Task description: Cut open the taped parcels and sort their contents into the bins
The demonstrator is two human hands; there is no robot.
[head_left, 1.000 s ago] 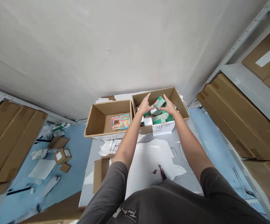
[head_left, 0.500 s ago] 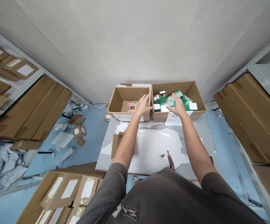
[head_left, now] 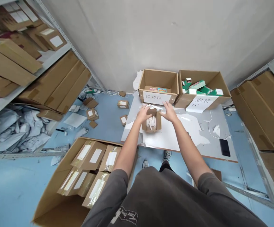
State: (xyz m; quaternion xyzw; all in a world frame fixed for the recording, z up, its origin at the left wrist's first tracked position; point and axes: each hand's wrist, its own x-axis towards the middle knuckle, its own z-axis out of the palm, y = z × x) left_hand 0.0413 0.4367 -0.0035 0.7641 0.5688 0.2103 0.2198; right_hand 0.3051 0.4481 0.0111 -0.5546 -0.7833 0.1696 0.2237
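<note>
A small open cardboard box (head_left: 147, 128) stands on the table with white wadded packing (head_left: 151, 122) inside. At its far left corner is my left hand (head_left: 143, 114), fingers apart and reaching over the edge; whether it touches the box I cannot tell. My right hand (head_left: 169, 113) hovers by the right flap, fingers spread and holding nothing. Behind my hands stands a larger carton (head_left: 143, 78) with a handwritten paper sign (head_left: 157, 97) and a few colourful packets (head_left: 162, 90) in it. To its right, another carton (head_left: 212, 75) holds several green-and-white boxes (head_left: 197, 84).
A black phone (head_left: 225, 147) lies at the table's right end near a white cable (head_left: 210, 126). At the lower left, a large carton (head_left: 49, 183) contains several taped parcels (head_left: 95, 155). Small boxes (head_left: 123, 104) lie on the blue floor. Shelves with cartons (head_left: 54, 82) flank the table.
My view has turned left and down. Both hands have moved from the large cartons at the back to the small box. The red-handled tool seen before is now mostly hidden.
</note>
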